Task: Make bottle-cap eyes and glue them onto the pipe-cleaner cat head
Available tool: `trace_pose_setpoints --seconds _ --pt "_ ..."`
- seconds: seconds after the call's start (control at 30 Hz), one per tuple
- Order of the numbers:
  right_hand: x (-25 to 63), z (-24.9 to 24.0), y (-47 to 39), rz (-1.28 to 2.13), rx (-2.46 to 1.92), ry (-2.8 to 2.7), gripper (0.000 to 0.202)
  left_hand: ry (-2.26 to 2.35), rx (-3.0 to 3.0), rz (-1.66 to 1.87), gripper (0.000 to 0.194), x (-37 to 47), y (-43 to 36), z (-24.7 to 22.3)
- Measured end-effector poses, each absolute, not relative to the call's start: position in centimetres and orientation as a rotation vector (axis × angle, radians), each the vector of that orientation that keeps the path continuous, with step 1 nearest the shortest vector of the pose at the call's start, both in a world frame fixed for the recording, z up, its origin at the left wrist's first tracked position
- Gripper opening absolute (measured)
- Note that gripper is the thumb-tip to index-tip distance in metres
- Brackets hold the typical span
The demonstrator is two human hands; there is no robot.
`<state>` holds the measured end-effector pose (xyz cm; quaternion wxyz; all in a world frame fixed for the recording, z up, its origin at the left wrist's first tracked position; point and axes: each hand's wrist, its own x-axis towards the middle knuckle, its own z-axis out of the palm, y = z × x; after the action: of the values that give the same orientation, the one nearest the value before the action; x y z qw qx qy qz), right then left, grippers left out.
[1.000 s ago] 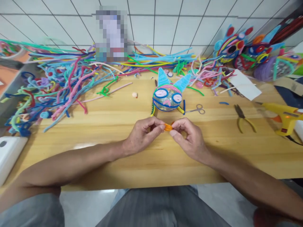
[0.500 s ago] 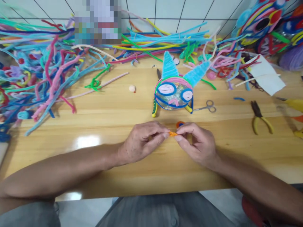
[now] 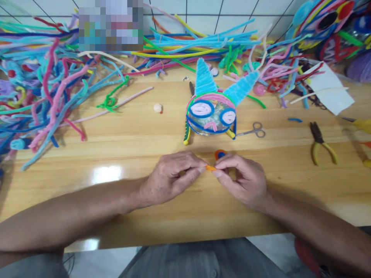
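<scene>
**Desk:** What have the hands got right now?

**Me:** Both are pinched together at the near middle of the wooden table (image 3: 121, 146). My left hand (image 3: 171, 179) and right hand (image 3: 243, 181) each close thumb and forefinger on one short orange pipe-cleaner piece (image 3: 211, 168), one hand at each end. Fingers are nearly shut, only the little orange bit between them. I'd judge that two-ended grip is there to bend or curl something this small.

**Desk:** Anything close by?

**Me:** Just beyond the right fingertips lies a small orange-and-blue coil (image 3: 220, 154), flat on the table. Farther off stands the cat-like face (image 3: 211, 115) with two blue horns, turned toward me, I'd guess so it's easy to check against.

**Desk:** Tools?

**Me:** Small scissors (image 3: 253, 130) just right of the face, yellow-handled pliers (image 3: 320, 141) farther right, both well apart from the hands.

**Desk:** And the room?

**Me:** The table is glossy, with a glare patch near left. A big tangle of coloured pipe cleaners (image 3: 58, 88) fills the far left and far edge, finished figures (image 3: 327, 23) sit far right, and a white tiled wall (image 3: 203, 11) stands behind.
</scene>
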<state>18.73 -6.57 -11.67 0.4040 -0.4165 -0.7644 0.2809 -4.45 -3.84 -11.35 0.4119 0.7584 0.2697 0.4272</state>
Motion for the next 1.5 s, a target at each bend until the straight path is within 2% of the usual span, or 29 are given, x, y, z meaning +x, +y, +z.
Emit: trace_pose_setpoints --seconds 1.17,1.5 --pt "18.89 -11.6 -6.45 0.741 -1.134 -1.963 0.011 0.749 1.803 0.966 0.012 -4.48 -3.94 -11.36" --pt "18.56 -11.34 -6.16 0.884 -1.17 -1.862 0.008 0.801 1.36 0.804 0.019 -4.16 -3.96 -11.24"
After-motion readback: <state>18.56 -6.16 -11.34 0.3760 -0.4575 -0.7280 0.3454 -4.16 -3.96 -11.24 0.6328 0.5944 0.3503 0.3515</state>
